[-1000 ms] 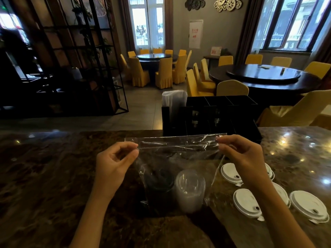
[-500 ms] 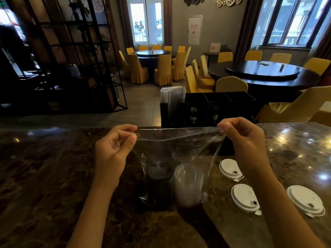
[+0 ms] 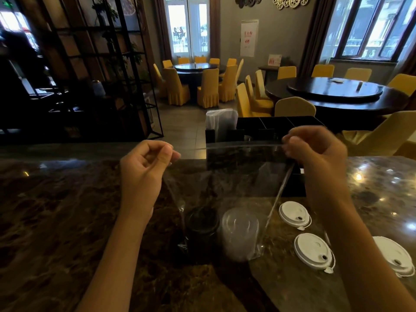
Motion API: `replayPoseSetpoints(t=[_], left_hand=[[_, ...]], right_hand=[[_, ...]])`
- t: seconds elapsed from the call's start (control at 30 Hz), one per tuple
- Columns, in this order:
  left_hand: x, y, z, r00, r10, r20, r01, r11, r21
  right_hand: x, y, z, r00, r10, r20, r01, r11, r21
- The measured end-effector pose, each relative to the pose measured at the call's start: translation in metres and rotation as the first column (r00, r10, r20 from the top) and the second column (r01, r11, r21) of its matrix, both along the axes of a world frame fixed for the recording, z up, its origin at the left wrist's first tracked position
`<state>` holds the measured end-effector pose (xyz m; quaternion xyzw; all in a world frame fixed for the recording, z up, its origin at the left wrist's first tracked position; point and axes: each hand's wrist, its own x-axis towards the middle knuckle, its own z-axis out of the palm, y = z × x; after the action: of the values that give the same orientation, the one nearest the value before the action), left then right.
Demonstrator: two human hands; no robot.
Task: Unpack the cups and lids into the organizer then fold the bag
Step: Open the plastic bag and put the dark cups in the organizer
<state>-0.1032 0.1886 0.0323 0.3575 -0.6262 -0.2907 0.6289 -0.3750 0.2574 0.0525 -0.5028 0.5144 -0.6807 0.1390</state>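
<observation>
Left hand (image 3: 144, 170) and right hand (image 3: 315, 152), fingers pinched on bag (image 3: 227, 176) top corners. Stretched taut above counter (image 3: 67, 221). Cups (image 3: 238, 233) inside; lids (image 3: 313, 251) beside.

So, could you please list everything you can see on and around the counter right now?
Plastic bag: one, clear, held up over the counter.
Black stack: one, inside the bag, left.
Clear cups: one stack, inside the bag, right.
Lids: three visible, white, on the counter, right.
Organizer: one, black, behind the bag.
Chairs: many, yellow, background.
Left hand: pinching the bag's top corner.
Right hand: pinching the other corner.
</observation>
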Motion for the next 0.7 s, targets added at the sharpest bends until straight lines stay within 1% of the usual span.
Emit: replayPoseSetpoints(t=[0.03,0.07,0.1,0.13,0.17,0.2,0.23,0.27,0.3,0.33,0.37,0.4,0.43,0.5,0.53,0.57,0.6,0.63,0.7], left_hand=[[0.000,0.000,0.000,1.000,-0.001,0.008,0.001,1.000,0.001],[0.000,0.001,0.000,1.000,0.003,0.010,-0.003,1.000,0.005],[-0.001,0.001,0.000,1.000,0.008,0.002,-0.008,1.000,0.010],[-0.002,0.001,0.000,1.000,0.011,-0.011,-0.011,1.000,0.016],[-0.002,0.000,0.001,1.000,0.013,-0.023,-0.012,1.000,0.019],[-0.003,-0.001,0.002,0.999,0.017,-0.027,-0.016,1.000,0.017],[-0.004,-0.001,0.003,0.999,0.023,-0.024,-0.023,1.000,0.010],[-0.004,-0.001,0.004,0.999,0.030,-0.016,-0.030,1.000,0.002],[-0.004,-0.001,0.004,0.999,0.037,-0.011,-0.037,0.999,-0.003],[-0.005,-0.002,0.005,0.999,0.045,-0.011,-0.045,0.999,-0.002],[-0.005,-0.002,0.005,0.998,0.052,-0.016,-0.052,0.999,0.003],[-0.005,-0.002,0.006,0.998,0.061,-0.023,-0.061,0.998,0.011],[-0.006,-0.002,0.006,0.997,0.069,-0.029,-0.068,0.997,0.019],[-0.009,-0.003,0.007,0.996,0.081,-0.034,-0.080,0.997,0.020],[-0.012,-0.004,0.007,0.996,0.083,-0.036,-0.083,0.996,0.017],[-0.014,-0.004,0.008,0.996,0.086,-0.039,-0.085,0.996,0.011],[-0.015,-0.004,0.009,0.996,0.085,-0.041,-0.085,0.996,0.006],[-0.013,-0.004,0.009,0.995,0.082,-0.053,-0.082,0.997,0.007],[0.000,-0.004,0.002,0.986,0.090,-0.138,-0.086,0.996,0.039]], right_hand=[[0.004,0.006,0.008,0.995,-0.066,-0.076,0.058,0.993,-0.099],[0.010,0.012,0.017,0.984,-0.096,-0.152,0.063,0.976,-0.209],[0.017,0.018,0.026,0.969,-0.066,-0.237,-0.004,0.959,-0.282],[0.026,0.022,0.035,0.939,0.026,-0.342,-0.128,0.952,-0.278],[0.036,0.024,0.043,0.875,0.131,-0.466,-0.246,0.950,-0.194],[0.048,0.022,0.050,0.772,0.228,-0.593,-0.315,0.948,-0.047],[0.059,0.016,0.055,0.628,0.304,-0.716,-0.310,0.942,0.128],[0.069,0.006,0.059,0.463,0.369,-0.806,-0.247,0.927,0.283],[0.078,-0.006,0.060,0.317,0.426,-0.848,-0.166,0.905,0.393],[0.085,-0.018,0.062,0.220,0.486,-0.846,-0.097,0.873,0.477],[0.091,-0.031,0.063,0.166,0.551,-0.818,-0.055,0.833,0.550],[0.094,-0.043,0.064,0.141,0.627,-0.766,-0.029,0.776,0.630],[0.097,-0.055,0.065,0.122,0.712,-0.692,-0.005,0.697,0.717],[0.103,-0.078,0.058,0.111,0.882,-0.457,0.081,0.450,0.889],[0.107,-0.090,0.051,0.122,0.934,-0.337,0.157,0.317,0.935],[0.112,-0.098,0.041,0.149,0.959,-0.242,0.239,0.202,0.950],[0.116,-0.105,0.030,0.166,0.967,-0.194,0.307,0.136,0.942],[0.118,-0.112,0.016,0.160,0.969,-0.191,0.353,0.124,0.927],[0.120,-0.119,-0.008,0.121,0.968,-0.218,0.390,0.156,0.908]])
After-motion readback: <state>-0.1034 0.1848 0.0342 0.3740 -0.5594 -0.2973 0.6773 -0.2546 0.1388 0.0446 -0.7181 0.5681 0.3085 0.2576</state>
